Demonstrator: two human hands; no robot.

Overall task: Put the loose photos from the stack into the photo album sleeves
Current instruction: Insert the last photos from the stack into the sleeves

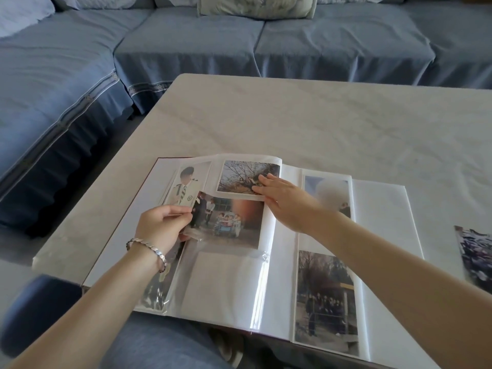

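Note:
An open photo album (378, 235) lies on the table in front of me. My left hand (159, 225) pinches the left edge of a group photo (231, 219) that sits in the middle sleeve of the left page. My right hand (282, 198) lies with straight fingers on the tree photo (245, 177) at the top of that page. A portrait photo (183, 187) stands in the narrow left sleeve. Below the group photo is an empty sleeve (221, 283). The loose photo stack (476, 257) lies at the right edge of the view.
The album rests on a pale marble-patterned table (292, 115). A blue-covered sofa (186, 43) runs behind and to the left. The right album page holds two photos (326, 296) in its narrow column. My lap in jeans (159, 342) is below the table edge.

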